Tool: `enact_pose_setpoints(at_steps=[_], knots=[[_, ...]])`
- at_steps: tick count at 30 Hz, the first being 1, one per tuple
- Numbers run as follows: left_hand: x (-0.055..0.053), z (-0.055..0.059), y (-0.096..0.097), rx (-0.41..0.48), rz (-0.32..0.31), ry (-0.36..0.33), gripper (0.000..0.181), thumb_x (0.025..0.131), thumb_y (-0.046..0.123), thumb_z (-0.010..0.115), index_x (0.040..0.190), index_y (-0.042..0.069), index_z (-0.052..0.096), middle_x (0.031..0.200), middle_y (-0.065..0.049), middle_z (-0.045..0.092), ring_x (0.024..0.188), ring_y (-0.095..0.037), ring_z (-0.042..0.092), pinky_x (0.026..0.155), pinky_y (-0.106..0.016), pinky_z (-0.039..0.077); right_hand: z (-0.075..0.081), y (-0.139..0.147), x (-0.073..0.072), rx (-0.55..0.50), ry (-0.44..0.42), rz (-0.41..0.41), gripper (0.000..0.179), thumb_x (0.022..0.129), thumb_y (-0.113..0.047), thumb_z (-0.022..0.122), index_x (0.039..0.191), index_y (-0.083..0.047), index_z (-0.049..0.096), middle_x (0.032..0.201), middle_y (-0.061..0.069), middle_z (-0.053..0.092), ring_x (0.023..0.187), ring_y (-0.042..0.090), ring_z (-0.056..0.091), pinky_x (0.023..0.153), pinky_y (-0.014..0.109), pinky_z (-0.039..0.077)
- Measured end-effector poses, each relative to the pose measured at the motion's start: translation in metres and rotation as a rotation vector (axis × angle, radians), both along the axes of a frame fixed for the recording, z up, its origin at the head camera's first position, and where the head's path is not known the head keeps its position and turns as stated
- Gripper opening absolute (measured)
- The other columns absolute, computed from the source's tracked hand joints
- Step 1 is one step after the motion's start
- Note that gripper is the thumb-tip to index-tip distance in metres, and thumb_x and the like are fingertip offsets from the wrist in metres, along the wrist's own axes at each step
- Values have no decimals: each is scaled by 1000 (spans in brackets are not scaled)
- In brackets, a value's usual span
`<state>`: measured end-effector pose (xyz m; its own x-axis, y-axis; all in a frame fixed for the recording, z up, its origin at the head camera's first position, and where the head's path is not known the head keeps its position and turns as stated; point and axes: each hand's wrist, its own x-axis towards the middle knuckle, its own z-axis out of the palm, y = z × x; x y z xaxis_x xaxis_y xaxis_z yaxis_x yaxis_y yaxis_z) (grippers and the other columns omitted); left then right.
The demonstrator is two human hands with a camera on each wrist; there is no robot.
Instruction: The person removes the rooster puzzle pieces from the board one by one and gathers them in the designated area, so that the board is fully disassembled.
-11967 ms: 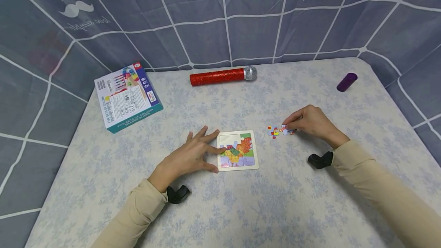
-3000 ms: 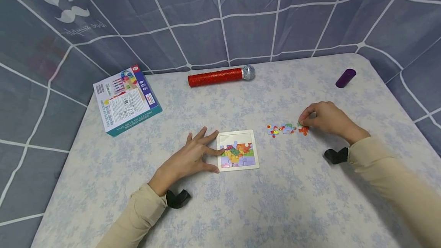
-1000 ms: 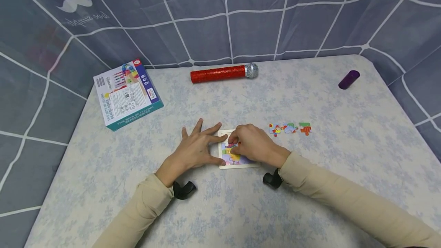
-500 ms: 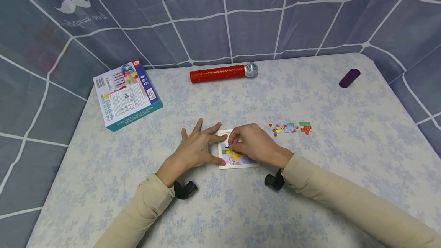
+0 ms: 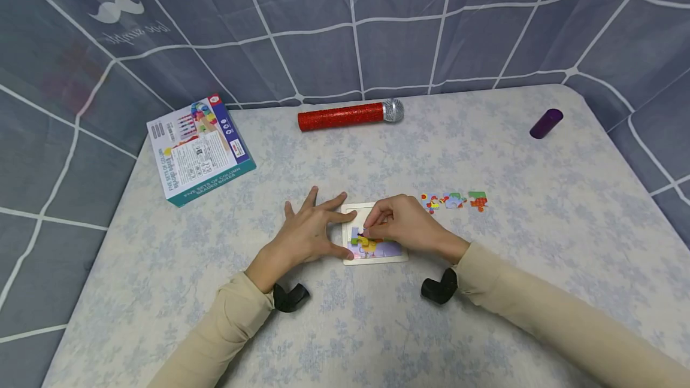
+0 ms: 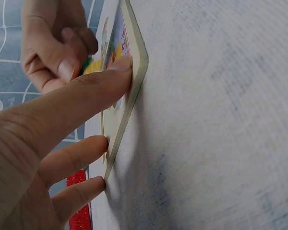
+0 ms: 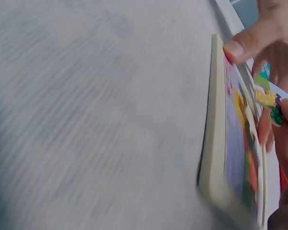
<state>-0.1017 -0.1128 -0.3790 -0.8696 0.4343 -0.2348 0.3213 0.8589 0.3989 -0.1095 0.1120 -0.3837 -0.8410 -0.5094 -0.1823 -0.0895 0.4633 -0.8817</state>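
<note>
A small square jigsaw puzzle in a pale wooden frame (image 5: 377, 261) lies mid-table, its picture partly filled with coloured pieces. My left hand (image 5: 304, 232) is spread along its left side, thumb resting on the near corner and a fingertip on the edge. My right hand (image 5: 406, 223) reaches over the puzzle and pinches a yellow, green and purple puzzle piece (image 7: 265, 98) between thumb and finger. In the right wrist view that piece is tilted and raised above the board. The right hand hides the puzzle's upper right part in the head view.
Right of the puzzle lie several loose pieces, the outermost a red and green piece (image 5: 477, 199). Behind stands a red glitter microphone (image 5: 345, 116), with a boxed bead set (image 5: 199, 151) at left and a purple cylinder (image 5: 547, 123) far right. A tile-patterned curtain (image 5: 312, 58) backs the table.
The right hand has put a red and green piece with the loose ones, come back left over the puzzle and lifted another piece. The left hand has stayed at the frame.
</note>
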Motion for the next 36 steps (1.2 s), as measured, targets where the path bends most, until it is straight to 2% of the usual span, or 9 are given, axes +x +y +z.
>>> enact_pose_setpoints(at_steps=[4,14,17,27,36], knots=[[0,0,1,4,0,1,78,64,52,89,134,31,62,157,4,33,146,-46,7,96,-83,6,-1,19,2,0,-52,-56,8,82,-20,80,85,-14,75,73,2,70,61,16,55,56,25,40],[0,1,-1,23,3,2,79,64,50,89,135,28,62,157,3,33,147,-45,6,97,-83,3,4,78,4,94,-63,-167,12,84,-22,77,91,-13,76,84,2,72,75,21,60,67,28,47],[0,1,-2,22,8,6,79,63,49,90,135,27,62,157,3,33,147,-46,7,96,-84,4,5,89,3,144,-40,-191,10,85,-23,77,90,-14,77,85,0,73,78,19,60,68,28,48],[0,-1,-2,28,4,8,79,64,50,89,135,28,62,156,2,34,146,-46,7,96,-84,3,6,101,3,286,54,-209,6,85,-21,75,86,-17,79,81,-5,73,80,16,60,71,32,45],[0,-1,-1,25,7,12,80,63,50,89,134,27,62,156,2,34,146,-46,8,96,-84,4,7,100,-1,331,93,-194,5,85,-19,74,85,-15,76,76,-5,70,73,15,57,68,32,43]])
